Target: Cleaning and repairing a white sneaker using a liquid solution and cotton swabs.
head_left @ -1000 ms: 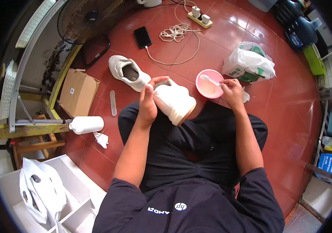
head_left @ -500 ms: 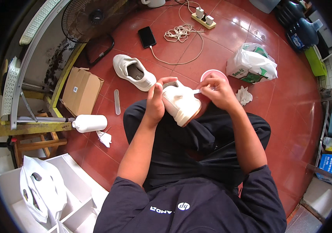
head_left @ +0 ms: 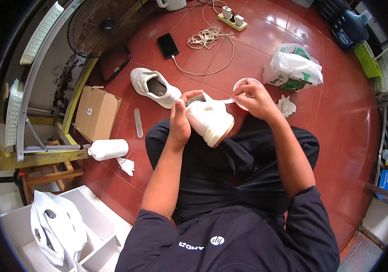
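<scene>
My left hand is wrapped round the side of a cream-white sneaker, holding it tilted above my lap with its tan sole edge toward the lower right. Between the shoe and my right hand runs a flat white shoelace, its end pinched in my right fingers. A pink bowl with a pale rim sits on the floor, partly hidden behind that hand. The matching sneaker rests on the floor just beyond my left hand, its opening showing.
Left of me lie a clear flat strip, a cardboard box and a white bottle. Ahead are a phone on a cable and a power strip. A plastic bag and crumpled tissue lie rightward.
My right hand has moved slightly away from the sneaker, and a longer stretch of shoelace shows between them. The whole view has shifted a little.
</scene>
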The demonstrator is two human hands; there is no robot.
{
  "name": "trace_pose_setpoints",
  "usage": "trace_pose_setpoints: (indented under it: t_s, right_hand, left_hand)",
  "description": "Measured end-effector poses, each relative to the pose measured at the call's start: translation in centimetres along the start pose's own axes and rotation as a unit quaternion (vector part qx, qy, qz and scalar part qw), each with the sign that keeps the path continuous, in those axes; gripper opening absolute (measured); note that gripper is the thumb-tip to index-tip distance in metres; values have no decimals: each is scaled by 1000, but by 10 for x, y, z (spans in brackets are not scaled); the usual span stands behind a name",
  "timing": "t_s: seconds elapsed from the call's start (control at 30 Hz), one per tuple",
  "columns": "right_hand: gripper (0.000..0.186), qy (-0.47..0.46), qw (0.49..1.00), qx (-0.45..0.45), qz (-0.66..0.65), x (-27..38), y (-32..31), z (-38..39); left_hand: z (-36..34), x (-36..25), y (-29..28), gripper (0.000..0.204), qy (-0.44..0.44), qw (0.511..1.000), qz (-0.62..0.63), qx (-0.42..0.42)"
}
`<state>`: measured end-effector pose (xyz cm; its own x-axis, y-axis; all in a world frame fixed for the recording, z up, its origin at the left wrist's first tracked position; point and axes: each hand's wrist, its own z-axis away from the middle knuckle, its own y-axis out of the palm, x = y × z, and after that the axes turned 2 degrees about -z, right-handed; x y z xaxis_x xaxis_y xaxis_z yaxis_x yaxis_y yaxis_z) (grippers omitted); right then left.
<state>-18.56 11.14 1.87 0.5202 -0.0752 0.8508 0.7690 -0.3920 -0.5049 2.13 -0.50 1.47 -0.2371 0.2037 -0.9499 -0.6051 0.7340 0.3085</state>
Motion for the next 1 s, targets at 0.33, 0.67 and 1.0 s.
trace_pose_setpoints:
  t_s: [0.33, 0.67, 1.0]
  right_hand:
    - [20, 14, 999, 34, -5, 0, -7, 11]
    - [16, -5, 998, 51, -35, 4, -2, 23]
    - [15, 10, 998, 48, -25, 6, -7, 24]
  left_hand:
    - [0, -1, 3, 81, 3, 1000, -13, -6]
    - [-1, -1, 0, 81, 0, 1000, -22, -7]
    - [1, -2, 3, 81, 7, 999, -30, -15]
